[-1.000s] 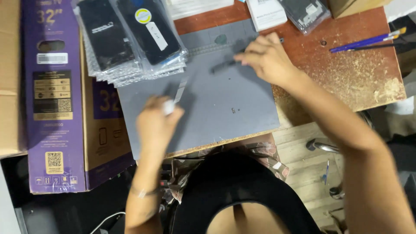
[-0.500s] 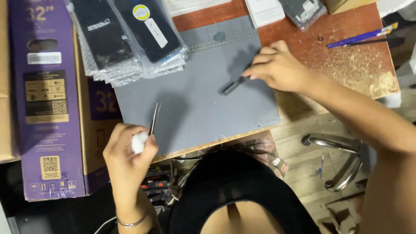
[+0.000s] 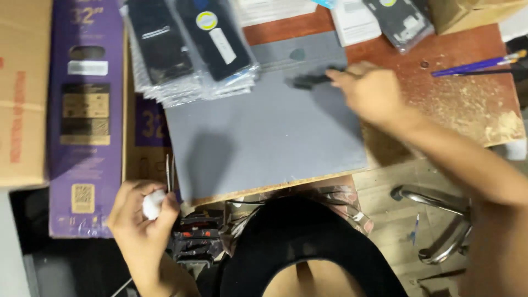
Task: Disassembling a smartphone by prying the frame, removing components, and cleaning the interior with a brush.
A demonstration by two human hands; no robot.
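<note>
My left hand (image 3: 142, 217) is off the table's near left edge, closed around metal tweezers (image 3: 168, 171) and a small white wad (image 3: 152, 204). My right hand (image 3: 373, 92) rests on the far right part of the grey work mat (image 3: 264, 143) and holds a dark slim tool (image 3: 309, 81) that points left; the tool is blurred. A small dark pick (image 3: 297, 54) lies on the mat just beyond it.
A stack of phone screens in clear bags (image 3: 187, 47) overlaps the mat's far left corner. A purple carton (image 3: 85, 110) and a brown box (image 3: 22, 93) stand at left. A blue brush (image 3: 478, 64) lies on the scuffed red tabletop (image 3: 473, 104). A metal chair frame (image 3: 440, 220) is below right.
My left hand has drawn back off the mat toward me, taking the tweezers and wad past the table edge. My right hand slid its dark tool farther up the mat.
</note>
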